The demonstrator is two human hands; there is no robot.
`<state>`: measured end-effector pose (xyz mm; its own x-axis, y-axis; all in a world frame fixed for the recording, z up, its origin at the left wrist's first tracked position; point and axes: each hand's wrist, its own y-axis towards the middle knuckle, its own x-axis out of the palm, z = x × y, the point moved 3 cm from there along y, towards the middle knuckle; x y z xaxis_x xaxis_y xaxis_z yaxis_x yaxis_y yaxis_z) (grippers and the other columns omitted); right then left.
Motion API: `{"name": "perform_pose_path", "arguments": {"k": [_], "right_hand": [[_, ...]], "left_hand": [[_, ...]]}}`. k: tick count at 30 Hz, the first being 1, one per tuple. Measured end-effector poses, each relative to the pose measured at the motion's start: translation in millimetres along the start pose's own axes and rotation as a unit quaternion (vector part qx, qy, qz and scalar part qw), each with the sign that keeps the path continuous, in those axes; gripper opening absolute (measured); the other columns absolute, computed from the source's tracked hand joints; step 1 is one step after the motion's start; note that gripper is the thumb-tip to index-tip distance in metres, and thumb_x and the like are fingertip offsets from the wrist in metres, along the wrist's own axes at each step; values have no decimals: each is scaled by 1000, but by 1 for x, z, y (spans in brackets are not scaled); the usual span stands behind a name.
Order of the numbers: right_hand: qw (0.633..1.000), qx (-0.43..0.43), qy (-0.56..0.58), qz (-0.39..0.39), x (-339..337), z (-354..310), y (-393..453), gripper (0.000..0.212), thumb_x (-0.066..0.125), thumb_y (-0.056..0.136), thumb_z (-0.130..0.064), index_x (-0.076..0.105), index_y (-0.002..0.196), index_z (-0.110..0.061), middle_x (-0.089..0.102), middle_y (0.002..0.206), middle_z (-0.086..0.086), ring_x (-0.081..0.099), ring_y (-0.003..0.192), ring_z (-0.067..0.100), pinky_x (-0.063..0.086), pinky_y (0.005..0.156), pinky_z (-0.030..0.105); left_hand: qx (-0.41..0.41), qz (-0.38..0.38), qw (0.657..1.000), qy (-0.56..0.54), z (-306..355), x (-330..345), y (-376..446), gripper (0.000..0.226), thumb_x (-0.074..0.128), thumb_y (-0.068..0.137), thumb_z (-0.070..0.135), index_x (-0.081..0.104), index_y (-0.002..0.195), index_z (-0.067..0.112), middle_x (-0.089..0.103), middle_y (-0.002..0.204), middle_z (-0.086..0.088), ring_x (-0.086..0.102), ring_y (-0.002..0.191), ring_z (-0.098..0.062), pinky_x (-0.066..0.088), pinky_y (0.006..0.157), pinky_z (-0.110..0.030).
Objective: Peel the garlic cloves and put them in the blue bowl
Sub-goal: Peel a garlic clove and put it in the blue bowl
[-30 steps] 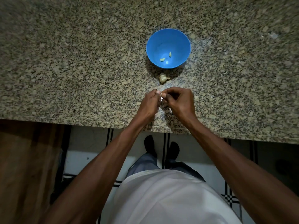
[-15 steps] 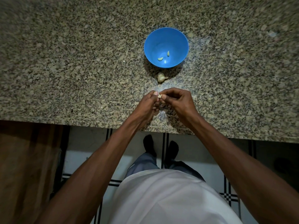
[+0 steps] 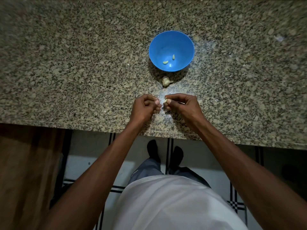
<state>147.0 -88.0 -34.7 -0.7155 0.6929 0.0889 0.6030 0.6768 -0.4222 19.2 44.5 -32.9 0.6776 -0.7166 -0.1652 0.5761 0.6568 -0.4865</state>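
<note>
Peeling a garlic clove above a speckled granite countertop (image 3: 66,72), near its front edge.

Round blue plastic bowl (image 3: 156,52) set just beyond the hands, within easy reach, two peeled cloves (image 3: 165,62) inside; partial garlic bulb (image 3: 166,81) parked between bowl and hands as the supply. Right hand (image 3: 181,105) pinching the pale clove (image 3: 165,101) at thumb and fingertips; left hand (image 3: 143,107) just beside, fingers curled, seemingly pinching a scrap of skin, too small to confirm.

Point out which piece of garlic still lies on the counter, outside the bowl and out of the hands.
The unpeeled garlic piece on the granite counter, just in front of the blue bowl. Two peeled cloves lie inside the bowl; another is pinched in the right hand.
</note>
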Motion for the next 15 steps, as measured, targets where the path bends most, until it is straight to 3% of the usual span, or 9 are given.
{"name": "perform_pose_path", "arguments": {"k": [4, 9, 13, 15], "right_hand": [[1000, 4, 15, -13, 4, 1, -2, 20, 77, 92, -1, 77, 111, 4, 79, 97, 21, 77, 86, 25, 64, 88, 41], [1000, 3, 16, 0, 7, 0, -4, 16, 78, 90, -1, 78, 106, 2, 80, 95, 17, 78, 86, 24, 64, 84, 36], [999, -14, -22, 29, 10, 0, -4, 16, 82, 88, -4, 80, 103, 0, 81, 93, 13, 79, 88, 24, 62, 81, 33], [997, -36, -51, 40, 10, -1, -4, 16, 85, 86, -9, 81, 101, -3, 81, 92, 8, 80, 90, 23, 64, 83, 36]], "left_hand": [[51, 17, 997, 61, -4, -5, -2, 16, 76, 90, 2, 80, 102, 12, 79, 102, 0, 75, 97, -14, 63, 84, -36], [40, 1, 999, -10, 0, 3, -12, 21, 73, 99, 25, 79, 104, 6, 78, 85, -6, 71, 74, -11, 57, 68, -29], [21, 10, 999, -47, -1, 4, -11, 22, 75, 97, 25, 79, 101, 4, 77, 86, -16, 69, 73, -18, 58, 73, -35], [13, 16, 998, -61, 0, 5, -12, 21, 78, 94, 24, 80, 100, 4, 77, 84, -15, 68, 71, -16, 57, 71, -31]]}}
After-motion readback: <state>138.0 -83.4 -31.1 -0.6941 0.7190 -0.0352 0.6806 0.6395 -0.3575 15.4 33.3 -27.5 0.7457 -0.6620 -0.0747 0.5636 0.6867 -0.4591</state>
